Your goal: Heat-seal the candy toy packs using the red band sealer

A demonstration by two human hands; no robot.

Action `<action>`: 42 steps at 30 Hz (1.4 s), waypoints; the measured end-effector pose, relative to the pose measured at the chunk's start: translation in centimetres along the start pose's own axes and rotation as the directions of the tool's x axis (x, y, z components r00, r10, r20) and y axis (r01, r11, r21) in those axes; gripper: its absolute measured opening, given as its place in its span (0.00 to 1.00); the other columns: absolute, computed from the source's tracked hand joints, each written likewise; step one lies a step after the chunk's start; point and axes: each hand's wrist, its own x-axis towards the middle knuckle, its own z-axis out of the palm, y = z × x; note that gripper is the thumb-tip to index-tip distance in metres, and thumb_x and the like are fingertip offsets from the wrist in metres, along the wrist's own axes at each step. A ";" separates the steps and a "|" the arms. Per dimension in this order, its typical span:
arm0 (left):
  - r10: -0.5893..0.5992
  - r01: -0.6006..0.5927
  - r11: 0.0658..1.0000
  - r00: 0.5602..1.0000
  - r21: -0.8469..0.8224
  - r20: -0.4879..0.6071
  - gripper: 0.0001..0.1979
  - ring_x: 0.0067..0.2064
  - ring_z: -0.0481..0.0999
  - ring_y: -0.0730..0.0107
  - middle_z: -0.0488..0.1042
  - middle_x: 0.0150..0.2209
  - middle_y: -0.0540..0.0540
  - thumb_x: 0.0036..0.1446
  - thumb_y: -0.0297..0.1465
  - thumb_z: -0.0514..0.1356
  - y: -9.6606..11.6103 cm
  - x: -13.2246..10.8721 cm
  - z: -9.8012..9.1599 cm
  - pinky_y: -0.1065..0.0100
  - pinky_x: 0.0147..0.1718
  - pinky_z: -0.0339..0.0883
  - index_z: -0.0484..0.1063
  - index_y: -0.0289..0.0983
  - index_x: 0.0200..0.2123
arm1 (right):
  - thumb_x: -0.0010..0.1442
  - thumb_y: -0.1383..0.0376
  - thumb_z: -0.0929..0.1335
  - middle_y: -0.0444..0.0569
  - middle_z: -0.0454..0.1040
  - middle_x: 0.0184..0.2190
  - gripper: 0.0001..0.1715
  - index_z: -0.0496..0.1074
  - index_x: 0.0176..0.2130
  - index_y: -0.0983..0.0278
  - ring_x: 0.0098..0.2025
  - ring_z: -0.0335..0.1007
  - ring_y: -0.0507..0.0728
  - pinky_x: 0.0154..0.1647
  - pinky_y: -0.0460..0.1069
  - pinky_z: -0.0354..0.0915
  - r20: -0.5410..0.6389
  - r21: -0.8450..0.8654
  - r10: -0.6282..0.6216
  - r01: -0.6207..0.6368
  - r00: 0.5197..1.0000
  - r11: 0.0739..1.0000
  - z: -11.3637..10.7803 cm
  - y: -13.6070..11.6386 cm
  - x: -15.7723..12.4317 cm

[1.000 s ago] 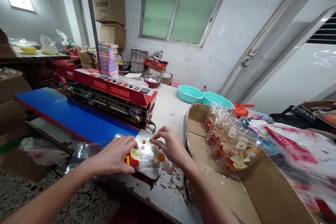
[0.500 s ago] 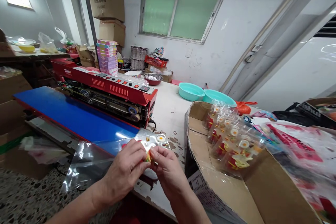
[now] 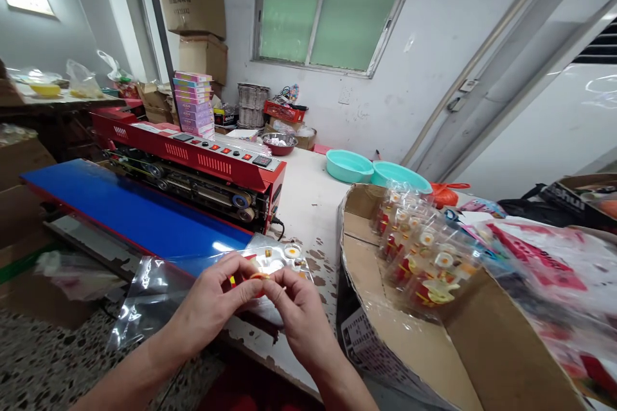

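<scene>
Between the fingertips of both hands is a small orange-red piece (image 3: 261, 276), mostly covered, so its kind is unclear. My left hand (image 3: 214, 298) pinches it from the left and my right hand (image 3: 301, 314) from the right. Beneath the hands lies a clear plastic bag (image 3: 144, 292), its left end spread over the front of the blue belt (image 3: 130, 215). Just beyond my fingers, a small fried-egg piece (image 3: 292, 250) and a tiny burger-like piece (image 3: 268, 252) rest near the table edge. Something red and yellow shows behind my left fingers.
A red sealing machine (image 3: 193, 154) stands behind the belt. To the right, an open cardboard box (image 3: 366, 263) holds several filled clear bags (image 3: 409, 244). Two turquoise basins (image 3: 348, 167) sit by the wall. Plastic packaging (image 3: 535, 257) is heaped at far right.
Both hands have turned slightly, with the fingertips raised a little. The small piece now shows as an orange-red edge rather than a multicoloured bit. The view has shifted slightly.
</scene>
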 end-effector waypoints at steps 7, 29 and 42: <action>-0.218 0.233 0.870 0.972 -0.434 0.085 0.17 0.26 0.53 0.76 0.60 0.24 0.51 0.53 0.45 0.62 0.1 -1.0 1.0 0.72 0.23 0.46 0.70 0.35 0.27 | 0.56 0.50 0.69 0.42 0.62 0.23 0.23 0.64 0.26 0.66 0.27 0.53 0.48 0.30 0.43 0.55 0.182 0.234 0.022 -0.065 0.983 0.970 -0.5 -0.5 -0.5; -0.202 0.209 0.976 0.975 -0.065 0.090 0.20 0.29 0.64 0.72 0.69 0.26 0.49 0.55 0.48 0.58 -1.0 -2.6 1.7 0.72 0.28 0.59 0.74 0.37 0.29 | 0.61 0.57 0.66 0.44 0.71 0.28 0.15 0.71 0.28 0.64 0.32 0.64 0.51 0.34 0.45 0.58 0.231 -0.346 0.054 0.030 0.971 0.938 -2.6 -1.8 -1.9; -0.019 0.120 0.902 0.971 0.414 -0.240 0.19 0.42 0.72 0.69 0.72 0.49 0.53 0.57 0.50 0.55 -2.8 -2.2 -1.6 0.70 0.38 0.68 0.72 0.50 0.47 | 0.51 0.63 0.72 0.47 0.72 0.34 0.05 0.73 0.28 0.62 0.40 0.64 0.57 0.32 0.48 0.52 0.007 -0.905 0.022 -0.003 1.000 0.426 -4.3 -0.8 7.1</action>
